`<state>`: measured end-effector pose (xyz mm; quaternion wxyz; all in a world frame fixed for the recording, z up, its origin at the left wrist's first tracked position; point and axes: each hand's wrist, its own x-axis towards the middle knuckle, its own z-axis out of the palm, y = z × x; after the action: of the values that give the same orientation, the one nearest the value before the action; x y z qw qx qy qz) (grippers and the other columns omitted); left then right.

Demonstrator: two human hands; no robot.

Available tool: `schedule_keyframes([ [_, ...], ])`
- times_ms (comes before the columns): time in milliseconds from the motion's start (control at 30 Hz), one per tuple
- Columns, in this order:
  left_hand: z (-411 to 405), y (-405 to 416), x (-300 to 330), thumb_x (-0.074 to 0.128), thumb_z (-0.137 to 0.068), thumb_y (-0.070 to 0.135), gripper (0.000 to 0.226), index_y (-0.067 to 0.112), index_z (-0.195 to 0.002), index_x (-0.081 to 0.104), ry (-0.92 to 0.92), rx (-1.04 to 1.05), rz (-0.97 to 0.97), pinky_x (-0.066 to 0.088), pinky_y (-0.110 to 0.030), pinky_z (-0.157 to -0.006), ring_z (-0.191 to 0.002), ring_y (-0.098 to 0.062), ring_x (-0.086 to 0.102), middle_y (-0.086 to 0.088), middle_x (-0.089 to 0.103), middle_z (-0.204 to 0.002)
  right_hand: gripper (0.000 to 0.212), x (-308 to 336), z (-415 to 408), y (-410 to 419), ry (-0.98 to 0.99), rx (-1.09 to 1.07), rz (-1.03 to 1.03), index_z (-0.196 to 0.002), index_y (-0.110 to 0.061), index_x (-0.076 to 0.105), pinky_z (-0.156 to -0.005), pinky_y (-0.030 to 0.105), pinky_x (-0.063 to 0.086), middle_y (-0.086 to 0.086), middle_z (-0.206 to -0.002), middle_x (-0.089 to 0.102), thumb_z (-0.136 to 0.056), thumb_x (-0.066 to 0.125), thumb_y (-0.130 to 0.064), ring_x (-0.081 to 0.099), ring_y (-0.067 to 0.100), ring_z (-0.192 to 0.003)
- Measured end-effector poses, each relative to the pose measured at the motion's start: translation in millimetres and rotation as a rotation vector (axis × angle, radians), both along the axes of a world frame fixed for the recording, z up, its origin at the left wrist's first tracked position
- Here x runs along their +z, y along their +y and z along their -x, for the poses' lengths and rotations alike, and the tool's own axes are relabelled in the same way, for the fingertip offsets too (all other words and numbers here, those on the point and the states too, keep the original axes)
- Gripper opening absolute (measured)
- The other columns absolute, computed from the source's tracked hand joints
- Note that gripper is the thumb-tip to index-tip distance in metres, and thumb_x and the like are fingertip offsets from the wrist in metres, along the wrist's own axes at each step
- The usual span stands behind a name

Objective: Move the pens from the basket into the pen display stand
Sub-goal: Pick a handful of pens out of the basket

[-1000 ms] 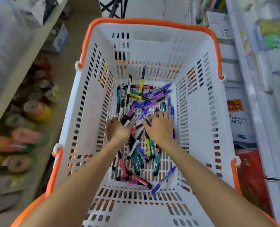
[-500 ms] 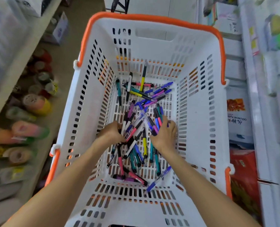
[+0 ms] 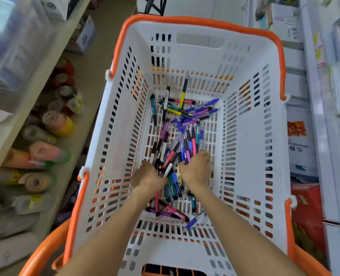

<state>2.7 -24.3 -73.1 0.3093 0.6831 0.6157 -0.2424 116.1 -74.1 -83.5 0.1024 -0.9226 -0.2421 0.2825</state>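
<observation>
Both hands' grip curled round pens (image 3: pixel 177 154): left hand (image 3: pixel 148 174), right hand (image 3: pixel 197 169), inside basket (image 3: pixel 250 136).

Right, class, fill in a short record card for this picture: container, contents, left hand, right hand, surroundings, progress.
container: white basket with orange rim, slotted walls
contents: loose pens of many colours heaped on the basket floor
left hand: left hand down in the basket, fingers curled round pens
right hand: right hand beside it, gathering the same bunch of pens
surroundings: tape rolls on the shelf to the left; red box to the right
progress: pens not yet out of the basket; display stand not in view
</observation>
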Motion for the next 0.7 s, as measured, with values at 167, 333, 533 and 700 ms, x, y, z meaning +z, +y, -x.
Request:
schedule_keyframes([
  [167,-5,12,13,0.060,-0.086,0.051,0.084,0.001,-0.143,0.024,-0.014,-0.168,-0.079,0.047,-0.042,-0.094,-0.120,-0.033,0.050,-0.016,0.047,-0.132,0.047,3,-4,-2,0.040,0.156,-0.017,-0.127,-0.003,0.036,-0.061,0.029,0.043,0.012,-0.116,0.049,-0.090,0.060,-0.021,0.058,0.022,-0.086],
  [333,-19,27,31,0.038,-0.099,0.044,0.041,0.011,-0.079,0.052,-0.439,0.170,0.072,0.049,-0.033,-0.073,-0.069,-0.022,0.055,-0.006,0.054,-0.073,0.047,20,-20,-8,0.491,0.110,-0.139,-0.136,-0.008,0.036,-0.088,0.041,0.047,0.015,-0.121,0.055,-0.094,0.056,-0.015,0.057,0.032,-0.107],
  [533,-38,27,33,0.062,-0.084,0.055,0.054,0.011,-0.115,0.059,-0.756,0.500,0.539,0.049,-0.033,-0.092,-0.103,-0.019,0.061,-0.006,0.066,-0.107,0.044,35,-2,-4,0.604,0.213,-0.184,-0.132,-0.012,0.034,-0.084,0.047,0.052,0.010,-0.112,0.055,-0.093,0.054,-0.013,0.060,0.029,-0.097],
  [700,-40,29,25,0.063,-0.088,0.040,0.027,0.016,-0.100,0.065,-0.881,0.779,0.696,0.049,-0.027,-0.069,-0.087,-0.011,0.065,0.000,0.070,-0.101,0.050,39,4,-2,0.676,0.139,-0.252,-0.131,-0.008,0.044,-0.074,0.034,0.053,0.010,-0.116,0.059,-0.084,0.062,-0.005,0.062,0.026,-0.096],
])
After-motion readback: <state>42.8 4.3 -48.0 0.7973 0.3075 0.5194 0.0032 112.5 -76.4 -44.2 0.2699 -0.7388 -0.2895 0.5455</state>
